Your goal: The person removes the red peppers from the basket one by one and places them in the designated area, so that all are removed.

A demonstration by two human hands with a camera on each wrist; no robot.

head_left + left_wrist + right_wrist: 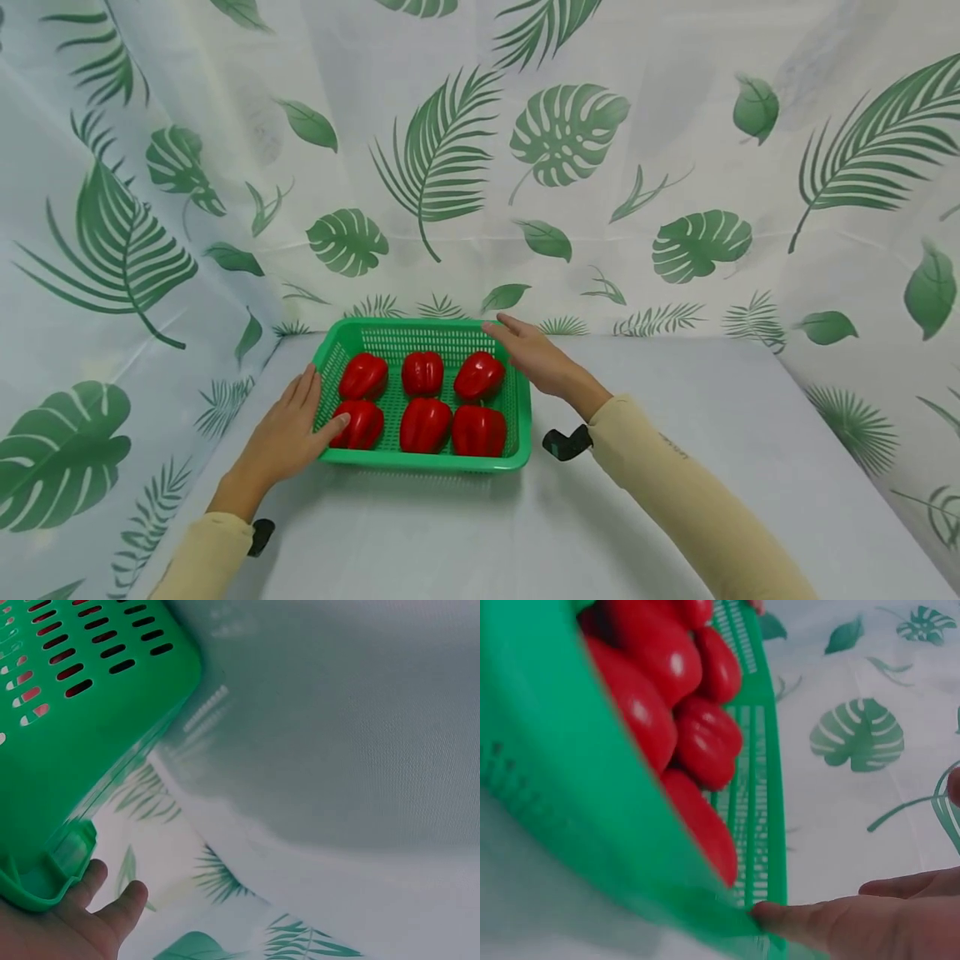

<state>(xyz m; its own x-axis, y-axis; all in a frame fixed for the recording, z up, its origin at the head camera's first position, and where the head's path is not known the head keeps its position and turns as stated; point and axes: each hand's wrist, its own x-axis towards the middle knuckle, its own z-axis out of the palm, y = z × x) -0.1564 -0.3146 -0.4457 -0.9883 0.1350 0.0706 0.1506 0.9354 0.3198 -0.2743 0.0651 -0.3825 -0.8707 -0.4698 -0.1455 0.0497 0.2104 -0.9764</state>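
Observation:
Several red bell peppers lie in two rows in a green plastic basket with slotted walls. At the basket's left side, my left hand rests with its fingers straight along the outside of the rim and its thumb reaching over it. In the left wrist view, that hand is beside the rim, partly hidden by it. My right hand is at the far right corner with extended fingers. A digit of the right hand touches the rim in the right wrist view, near the peppers.
The basket stands on a white-covered table, close to the back. A white curtain with green leaf prints hangs behind and along both sides. Small black devices are at both wrists, such as the right wrist device.

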